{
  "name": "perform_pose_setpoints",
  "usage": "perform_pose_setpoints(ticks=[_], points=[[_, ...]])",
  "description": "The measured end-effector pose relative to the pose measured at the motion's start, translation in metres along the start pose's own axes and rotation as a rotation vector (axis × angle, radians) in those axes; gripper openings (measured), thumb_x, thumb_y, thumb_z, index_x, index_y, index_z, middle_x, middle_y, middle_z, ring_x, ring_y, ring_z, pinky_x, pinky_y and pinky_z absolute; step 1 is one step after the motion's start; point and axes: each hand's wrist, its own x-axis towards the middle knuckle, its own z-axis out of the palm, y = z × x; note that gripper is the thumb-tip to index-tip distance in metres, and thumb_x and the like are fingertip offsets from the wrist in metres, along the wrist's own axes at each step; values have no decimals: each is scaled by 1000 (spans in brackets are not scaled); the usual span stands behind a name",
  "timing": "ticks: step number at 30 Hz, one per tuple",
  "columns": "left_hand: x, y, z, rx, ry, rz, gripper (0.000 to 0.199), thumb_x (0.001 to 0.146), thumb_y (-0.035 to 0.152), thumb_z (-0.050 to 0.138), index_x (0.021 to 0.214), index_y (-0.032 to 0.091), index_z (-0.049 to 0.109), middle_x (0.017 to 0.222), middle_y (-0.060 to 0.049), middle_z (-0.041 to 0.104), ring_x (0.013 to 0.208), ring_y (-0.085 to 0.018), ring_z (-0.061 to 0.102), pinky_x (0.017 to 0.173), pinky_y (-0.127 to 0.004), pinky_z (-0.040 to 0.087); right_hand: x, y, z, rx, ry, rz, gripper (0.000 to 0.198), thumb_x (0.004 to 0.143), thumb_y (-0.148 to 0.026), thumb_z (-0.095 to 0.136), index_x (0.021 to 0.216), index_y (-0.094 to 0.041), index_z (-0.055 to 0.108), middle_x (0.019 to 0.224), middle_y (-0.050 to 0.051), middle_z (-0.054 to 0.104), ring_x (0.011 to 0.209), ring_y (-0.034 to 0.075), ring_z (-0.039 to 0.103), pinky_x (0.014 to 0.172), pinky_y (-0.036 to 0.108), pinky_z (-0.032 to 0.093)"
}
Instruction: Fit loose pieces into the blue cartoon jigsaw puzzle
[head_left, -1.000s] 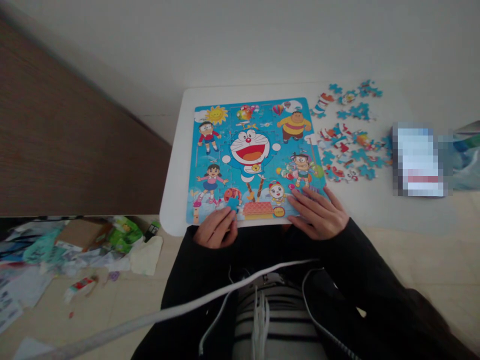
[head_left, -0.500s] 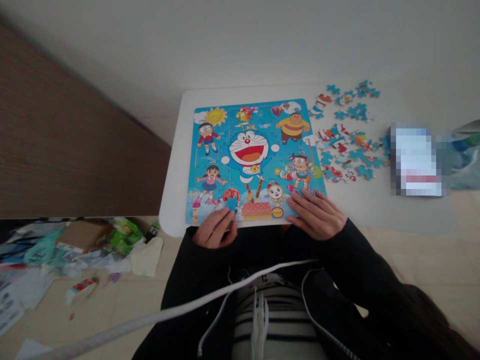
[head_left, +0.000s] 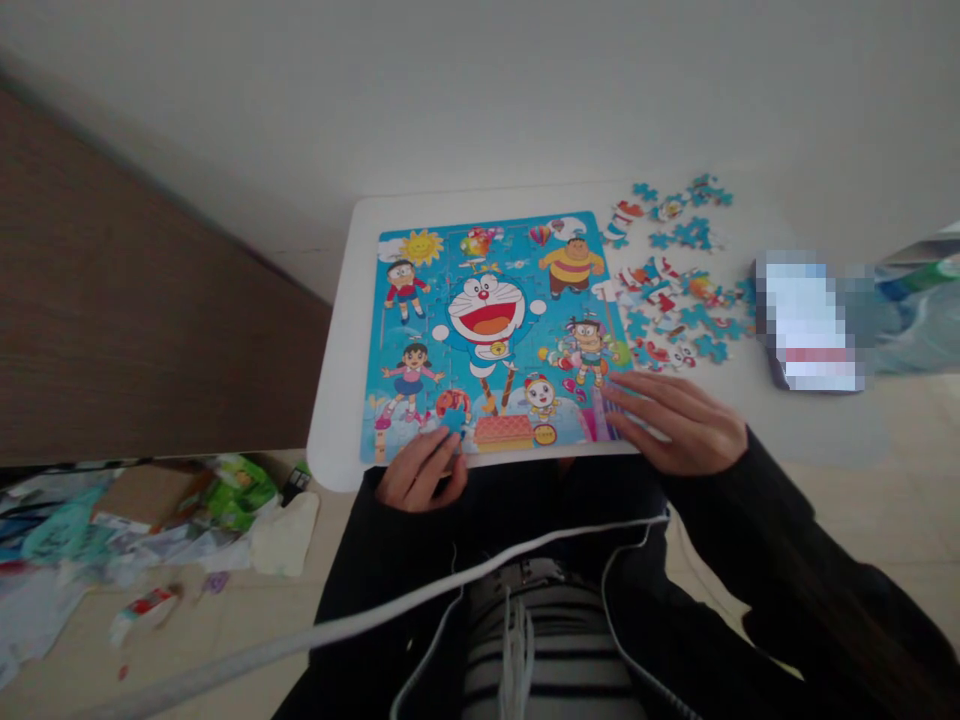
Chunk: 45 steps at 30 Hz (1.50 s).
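A blue cartoon jigsaw puzzle board (head_left: 555, 325) lies flat on a small white table (head_left: 337, 330). Over its front left edge, my left hand (head_left: 421, 472) pinches a blue puzzle piece (head_left: 453, 418) between thumb and fingers. My right hand (head_left: 675, 422) rests at the board's lower right corner with fingers stretched out and nothing visible in them. Many loose puzzle pieces (head_left: 694, 290) are scattered to the right of the board, beyond my right hand.
To the right of the loose pieces lies a phone (head_left: 810, 320), its screen blurred, with a clear plastic bottle (head_left: 919, 315) beside it. A brown wooden panel (head_left: 150, 300) stands at the left. Bags, a cardboard box (head_left: 146, 497) and papers litter the floor below. A white cord (head_left: 375, 618) crosses in front of me.
My right hand has slid right across the board's lower right corner, uncovering more of the picture. My left hand keeps the puzzle piece in much the same place. The view has shifted slightly.
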Motion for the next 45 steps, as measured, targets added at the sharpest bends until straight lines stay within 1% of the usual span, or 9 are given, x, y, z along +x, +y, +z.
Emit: perform_pose_setpoints(ticks=[4, 7, 11, 14, 19, 27, 34, 40, 45], points=[[4, 0, 3, -10, 24, 18, 25, 74, 6, 69, 98, 13, 66, 91, -10, 72, 80, -17, 69, 80, -27, 57, 18, 48, -7, -63, -145, 40, 22, 86, -28, 61, 106, -28, 71, 102, 0, 72, 84, 17, 70, 76, 29, 58], [6, 1, 5, 9, 35, 16, 24, 74, 5, 68, 96, 14, 67, 90, -9, 72, 79, -17, 69, 79, -27, 57, 33, 73, 9, -79, -223, 61, 23, 88, -36, 57, 100, -25, 73, 99, 3, 73, 84, 19, 70, 77, 33, 57], [6, 1, 6, 23, 36, 19, 25, 74, 4, 68, 96, 15, 67, 89, -8, 72, 77, -17, 69, 77, -28, 57, 49, 86, 38, -33, -349, 68, 23, 82, -37, 66, 99, -24, 73, 102, 4, 72, 92, 21, 68, 85, 35, 55], [5, -1, 5, 31, 25, 24, 23, 75, 5, 67, 96, 15, 67, 89, -8, 72, 77, -17, 69, 78, -28, 57, 51, 91, 47, 32, -371, 37, 24, 80, -37, 69, 98, -22, 73, 103, 6, 72, 92, 22, 68, 85, 36, 55], [5, -3, 5, 30, 24, 46, 21, 76, 6, 66, 95, 14, 67, 90, -7, 72, 79, -16, 68, 81, -27, 56, 48, 95, 42, 53, -389, 41, 27, 86, -38, 61, 102, -19, 72, 104, 8, 71, 93, 23, 68, 85, 38, 55], [6, -6, 7, 50, 42, 88, 18, 76, 7, 65, 93, 13, 68, 87, -8, 72, 77, -16, 67, 79, -26, 55, 48, 98, 41, 33, -402, 156, 47, 80, -49, 65, 114, -17, 67, 115, 11, 66, 104, 28, 63, 94, 46, 50], [6, -17, 10, 55, 88, 205, 16, 77, 10, 62, 92, 13, 68, 84, -6, 72, 72, -14, 67, 75, -23, 55, 50, 97, 40, 81, -436, 278, 47, 75, -44, 72, 116, -23, 66, 110, 7, 69, 101, 28, 63, 93, 46, 50], [4, -18, 13, 43, 92, 201, 20, 76, 10, 63, 95, 14, 68, 86, -6, 72, 73, -14, 67, 76, -23, 55, 55, 98, 40, 143, -445, 350, 58, 66, -40, 78, 118, -23, 63, 109, 8, 68, 102, 30, 62, 92, 48, 48], [3, -19, 14, 43, 108, 213, 24, 75, 9, 63, 98, 15, 68, 86, -5, 72, 72, -14, 66, 76, -23, 55, 56, 97, 40, 191, -406, 385, 55, 63, -41, 78, 113, -23, 63, 106, 7, 69, 98, 29, 62, 88, 48, 49]])
